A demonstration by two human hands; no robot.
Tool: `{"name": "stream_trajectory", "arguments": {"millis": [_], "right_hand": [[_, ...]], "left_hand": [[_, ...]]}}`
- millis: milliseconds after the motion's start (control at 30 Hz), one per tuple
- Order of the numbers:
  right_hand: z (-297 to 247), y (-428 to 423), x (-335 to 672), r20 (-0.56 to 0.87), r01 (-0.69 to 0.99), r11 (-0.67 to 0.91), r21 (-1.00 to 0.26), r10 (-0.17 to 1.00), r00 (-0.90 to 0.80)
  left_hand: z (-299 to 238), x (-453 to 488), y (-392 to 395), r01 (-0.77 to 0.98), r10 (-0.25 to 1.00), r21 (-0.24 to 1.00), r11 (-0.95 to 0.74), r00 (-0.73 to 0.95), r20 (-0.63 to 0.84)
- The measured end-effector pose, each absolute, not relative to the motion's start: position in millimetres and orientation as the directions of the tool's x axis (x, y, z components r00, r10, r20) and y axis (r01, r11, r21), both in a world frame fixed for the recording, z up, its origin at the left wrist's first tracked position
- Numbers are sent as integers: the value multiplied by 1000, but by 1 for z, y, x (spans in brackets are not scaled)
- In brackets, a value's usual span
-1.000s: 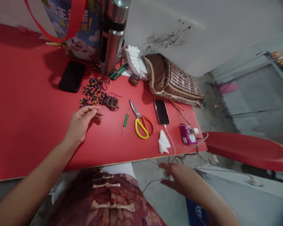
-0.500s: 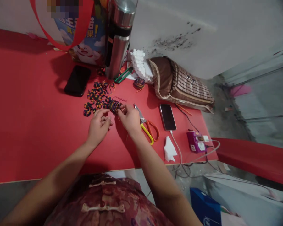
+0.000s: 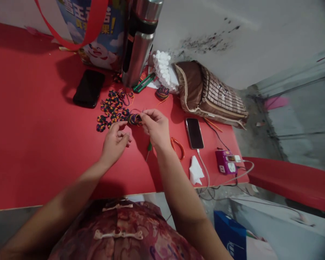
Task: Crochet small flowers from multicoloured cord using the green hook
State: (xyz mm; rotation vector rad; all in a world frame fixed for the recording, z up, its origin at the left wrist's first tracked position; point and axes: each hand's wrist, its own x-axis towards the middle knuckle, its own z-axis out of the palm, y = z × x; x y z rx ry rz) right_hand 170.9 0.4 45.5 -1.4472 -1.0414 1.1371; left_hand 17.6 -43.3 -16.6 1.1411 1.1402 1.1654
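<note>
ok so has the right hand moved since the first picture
Yes: against the white-cabled phone, the right hand went from below it, off the red table, up and leftward to the cord coil.

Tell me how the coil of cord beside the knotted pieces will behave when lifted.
The coil of cord will probably be floppy, since it is just thin strands looped together. It is likely light, being a small bundle of cord. Its loops might catch on the knotted pieces, which lie close beside it.

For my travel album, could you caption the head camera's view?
Right hand at a coil of multicoloured cord, left hand close by, over a red table.
</note>
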Motion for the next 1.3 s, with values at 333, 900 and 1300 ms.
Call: {"name": "stream_trajectory", "arguments": {"millis": [333,900,1300], "right_hand": [[55,-29,190,-199,-172,-163,-971,955,218],[47,-57,199,-280,-220,-244,-945,948,151],[49,-65,202,-251,-271,-201,-941,954,163]], "left_hand": [[-9,17,-44,-18,997,1000,12,75,-11],[-15,16,-47,234,967,944,-233,163,198],[-4,33,-17,448,840,758,-475,489,237]]}}
